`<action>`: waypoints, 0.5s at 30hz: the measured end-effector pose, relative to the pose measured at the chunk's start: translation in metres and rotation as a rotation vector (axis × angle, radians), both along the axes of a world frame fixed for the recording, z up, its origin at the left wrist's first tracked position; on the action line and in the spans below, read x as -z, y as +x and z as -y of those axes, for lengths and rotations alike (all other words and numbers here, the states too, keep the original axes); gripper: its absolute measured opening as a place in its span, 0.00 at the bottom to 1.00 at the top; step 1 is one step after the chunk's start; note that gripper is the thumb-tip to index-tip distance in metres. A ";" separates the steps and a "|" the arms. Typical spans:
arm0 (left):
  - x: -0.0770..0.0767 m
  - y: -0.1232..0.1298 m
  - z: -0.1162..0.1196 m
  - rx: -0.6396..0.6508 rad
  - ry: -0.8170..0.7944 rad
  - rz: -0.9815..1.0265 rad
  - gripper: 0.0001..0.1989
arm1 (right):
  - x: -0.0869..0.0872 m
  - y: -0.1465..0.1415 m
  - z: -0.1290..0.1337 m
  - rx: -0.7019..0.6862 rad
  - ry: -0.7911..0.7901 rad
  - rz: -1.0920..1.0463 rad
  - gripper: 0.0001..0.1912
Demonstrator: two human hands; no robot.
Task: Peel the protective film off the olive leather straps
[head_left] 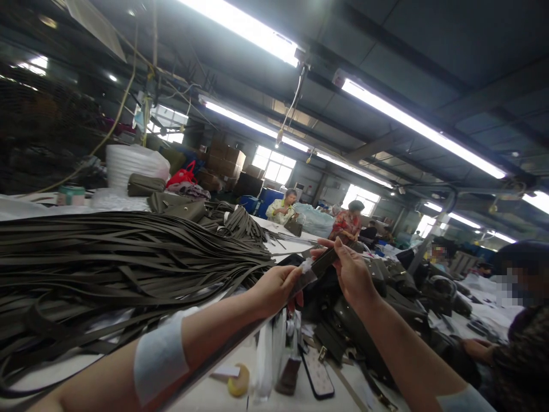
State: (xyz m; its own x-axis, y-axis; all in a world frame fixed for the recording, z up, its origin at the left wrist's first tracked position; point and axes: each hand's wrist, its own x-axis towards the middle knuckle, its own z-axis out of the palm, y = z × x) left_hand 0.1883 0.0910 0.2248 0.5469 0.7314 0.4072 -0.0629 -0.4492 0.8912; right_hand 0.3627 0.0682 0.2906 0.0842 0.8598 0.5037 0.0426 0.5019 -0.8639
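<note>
My left hand [281, 289] is closed on a flat dark olive strap [325, 261], with a bit of clear plastic film [306, 276] bunched at its thumb. Farther along, my right hand [354, 274] grips the same strap between thumb and fingers. The strap slants up to the right between the two hands, above the table. Beside my left arm spreads a large heap of long dark olive straps [141, 246]. Dark olive bags [390, 280] with metal fittings are piled behind and below my right hand.
On the white table [206, 395] near me lie a phone [316, 372], a yellow tape roll [238, 382] and clear plastic strips [263, 360]. A can [71, 195] and rolled white foam [132, 166] stand at far left. A co-worker [514, 326] sits close on the right; others work farther back.
</note>
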 end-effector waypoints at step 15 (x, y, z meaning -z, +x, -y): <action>-0.009 -0.001 -0.003 -0.027 0.037 0.063 0.31 | 0.013 -0.032 0.000 -0.050 -0.034 -0.006 0.28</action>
